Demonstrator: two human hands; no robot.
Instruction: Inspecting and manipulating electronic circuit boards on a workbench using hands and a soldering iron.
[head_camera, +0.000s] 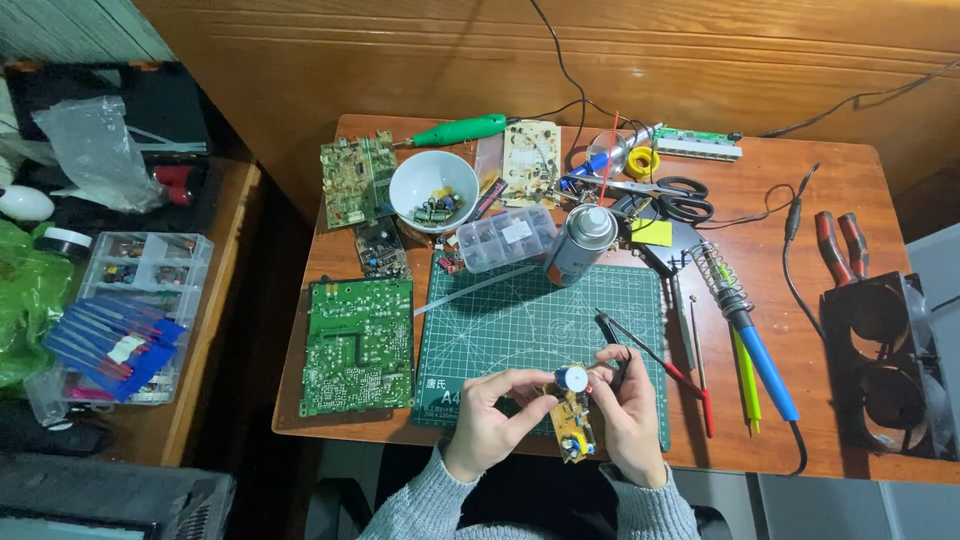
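both hands meet over the near edge of a green cutting mat (530, 320) on a wooden table (850, 200). the left hand (487, 420) grasps a small yellow circuit board (571, 425) from the left side, fingers curled around its edge, thumb up near the top. the right hand (630, 410) closes on the board's right side and also seems to pinch a thin black probe (607, 328) that slants up and away across the mat. the board is tilted, lifted just off the mat, with a round blue-and-white capacitor (572, 378) on its upper end between the fingertips. left of the mat lies a large green circuit board (357, 345). behind the mat stand a spray can (580, 243), a clear plastic parts box (505, 238) and a white bowl (433, 188) with small parts in it. to the right lie a soldering iron with a blue handle (765, 365), black-handled scissors (675, 198), red-handled pliers (838, 240) and a black double fan (885, 365). on a side table to the left sits a clear compartment organiser (145, 275).
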